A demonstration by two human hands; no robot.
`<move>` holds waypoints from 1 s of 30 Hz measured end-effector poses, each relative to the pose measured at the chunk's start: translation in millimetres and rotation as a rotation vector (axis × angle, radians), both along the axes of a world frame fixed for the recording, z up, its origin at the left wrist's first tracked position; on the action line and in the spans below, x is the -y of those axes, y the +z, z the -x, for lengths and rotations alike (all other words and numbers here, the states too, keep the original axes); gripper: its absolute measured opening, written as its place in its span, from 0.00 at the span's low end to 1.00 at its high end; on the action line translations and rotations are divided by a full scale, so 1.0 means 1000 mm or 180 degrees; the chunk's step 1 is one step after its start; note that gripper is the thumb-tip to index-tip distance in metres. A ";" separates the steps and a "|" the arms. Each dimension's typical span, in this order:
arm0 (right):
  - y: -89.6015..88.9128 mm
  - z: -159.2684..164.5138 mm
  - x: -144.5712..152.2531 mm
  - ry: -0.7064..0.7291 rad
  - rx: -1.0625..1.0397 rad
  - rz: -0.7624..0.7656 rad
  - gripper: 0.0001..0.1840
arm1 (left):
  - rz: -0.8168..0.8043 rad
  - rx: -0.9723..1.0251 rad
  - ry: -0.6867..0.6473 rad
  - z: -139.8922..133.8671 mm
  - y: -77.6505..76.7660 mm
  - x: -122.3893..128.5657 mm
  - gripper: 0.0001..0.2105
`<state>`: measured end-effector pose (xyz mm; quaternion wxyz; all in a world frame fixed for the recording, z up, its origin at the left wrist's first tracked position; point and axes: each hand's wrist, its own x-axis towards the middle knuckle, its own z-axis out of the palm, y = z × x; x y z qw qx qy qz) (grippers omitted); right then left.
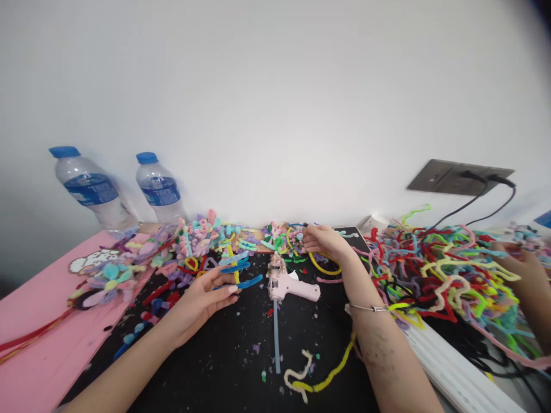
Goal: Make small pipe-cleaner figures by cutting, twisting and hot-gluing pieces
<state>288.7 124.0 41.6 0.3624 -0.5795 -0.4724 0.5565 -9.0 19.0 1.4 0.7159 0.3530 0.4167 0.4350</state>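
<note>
My left hand [209, 299] is closed on a blue and yellow pipe cleaner piece [249, 281], its bent blue ends sticking out past the fingertips. My right hand [325, 240] reaches to the back of the black mat [241, 355], over small pipe cleaner bits by the wall, its fingers stretched out. Just below it a yellow pipe cleaner loop [322, 266] curves. Between my hands lies a pink hot glue gun [297, 287], with a clear glue stick [276, 338] pointing towards me.
Colourful pipe cleaner scraps [210, 232] line the wall. At right is a large tangle of pipe cleaners [456, 275], where another person's hand [519, 264] reaches in. Two water bottles [88, 192] stand at back left, on a pink sheet [38, 304]. Cords run from a wall socket [456, 176].
</note>
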 end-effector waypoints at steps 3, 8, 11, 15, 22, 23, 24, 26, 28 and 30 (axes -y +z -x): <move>-0.002 0.004 0.000 0.0049 0.0063 -0.0070 0.06 | -0.0019 -0.0001 -0.0045 0.000 0.000 0.000 0.21; 0.002 0.002 0.001 0.0131 0.0009 -0.0082 0.08 | 0.0003 -0.0029 -0.0062 0.000 0.002 0.002 0.19; 0.005 -0.002 0.002 0.0127 -0.0171 -0.0105 0.09 | 0.0019 -0.0007 -0.0042 0.000 0.001 0.002 0.18; 0.009 -0.007 0.003 0.0139 -0.0453 -0.0214 0.08 | 0.0017 -0.0016 -0.0056 0.000 0.002 0.000 0.17; 0.008 -0.014 0.002 0.0271 -0.0794 -0.0081 0.09 | 0.0028 -0.0012 -0.0050 0.000 0.002 0.001 0.18; 0.006 -0.015 0.001 0.0280 -0.0816 -0.0056 0.07 | 0.0030 -0.0008 -0.0046 0.000 0.002 0.001 0.18; 0.005 -0.016 0.001 0.0279 -0.0826 -0.0043 0.06 | 0.0030 -0.0004 -0.0046 0.000 0.002 0.001 0.18; 0.002 -0.017 -0.001 0.0259 -0.0844 -0.0037 0.05 | 0.0025 0.0004 -0.0064 0.000 0.003 0.001 0.18; 0.001 -0.018 -0.001 0.0239 -0.0886 -0.0029 0.05 | 0.0021 0.0011 -0.0080 -0.001 0.003 0.001 0.18; 0.000 -0.018 -0.002 0.0217 -0.0942 -0.0028 0.06 | 0.0013 0.0007 -0.0073 0.000 0.003 0.001 0.17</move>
